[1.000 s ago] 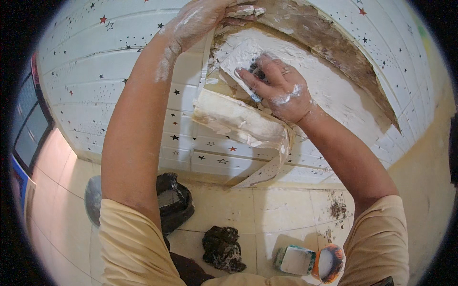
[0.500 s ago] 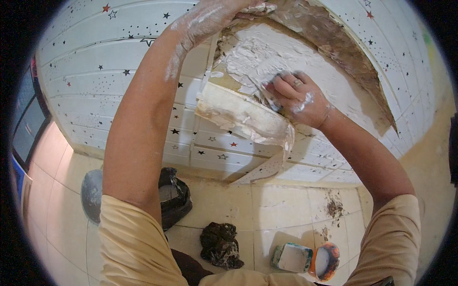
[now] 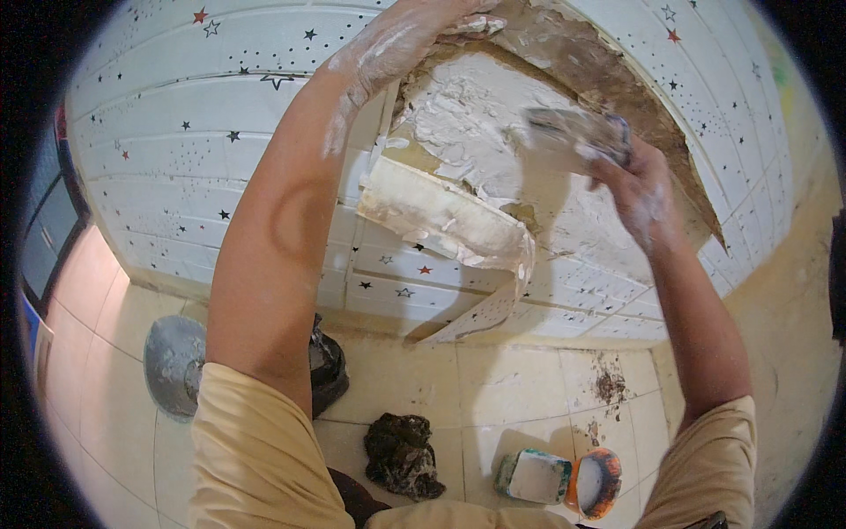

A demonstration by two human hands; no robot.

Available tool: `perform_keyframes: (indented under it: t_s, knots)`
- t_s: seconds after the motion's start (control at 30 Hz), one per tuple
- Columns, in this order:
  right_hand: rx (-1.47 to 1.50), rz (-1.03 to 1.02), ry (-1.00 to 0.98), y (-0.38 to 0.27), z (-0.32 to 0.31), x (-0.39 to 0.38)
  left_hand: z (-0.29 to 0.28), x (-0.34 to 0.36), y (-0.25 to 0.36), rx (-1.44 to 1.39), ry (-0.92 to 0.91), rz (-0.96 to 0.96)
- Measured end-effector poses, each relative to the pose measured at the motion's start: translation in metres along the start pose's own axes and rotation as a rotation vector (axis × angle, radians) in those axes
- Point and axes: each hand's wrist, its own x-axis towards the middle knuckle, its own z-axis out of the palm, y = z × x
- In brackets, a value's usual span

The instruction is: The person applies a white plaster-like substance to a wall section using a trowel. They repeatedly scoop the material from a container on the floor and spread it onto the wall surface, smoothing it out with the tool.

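Note:
My left hand (image 3: 454, 25), smeared with white paste, reaches to the top of the opening in the wall covering. Its fingers are curled at the edge of the peeled flap (image 3: 582, 53), whose back is brown and rough; the picture's edge cuts off part of this hand. My right hand (image 3: 641, 189) grips a flat scraper (image 3: 577, 137), blurred by motion, over the right of the opening. Behind it, thick white putty (image 3: 467, 115) coats the exposed wall, ridged at left and smoother at right. A torn strip (image 3: 441, 212) of the covering hangs folded down along the lower edge.
White foam panels with stars (image 3: 167, 167) surround the opening. On the tiled floor (image 3: 493, 370) stand a grey basin (image 3: 172, 366), a black bag (image 3: 328, 366), a dark crumpled bundle (image 3: 404, 454), a green-edged tub (image 3: 536, 476) and an orange bowl (image 3: 595, 483). Brown crumbs (image 3: 608, 379) lie near the wall.
My right hand has moved right and slightly away from the putty's lower left, bringing the scraper into fuller view. The left hand stays at the flap, its forearm shifted slightly right.

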Motion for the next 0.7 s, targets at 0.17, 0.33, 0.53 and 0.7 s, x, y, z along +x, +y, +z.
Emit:
perform_keyframes:
  t_s: [0.17,0.33,0.53,0.7]
  knots:
    - [0.313,0.001,-0.045,-0.015,0.079,0.015,0.015,0.0,0.002,-0.045,0.048,-0.074]
    - [-0.416,-0.255,0.206,0.009,0.119,0.026,0.013,-0.004,0.002,-0.021,0.056,-0.021]
    - [-0.505,-0.189,0.392,0.014,0.075,0.032,0.01,0.0,0.001,-0.003,0.035,0.007]
    - [0.035,-0.214,0.32,0.021,0.033,0.026,0.003,0.002,-0.006,0.012,0.022,0.021]
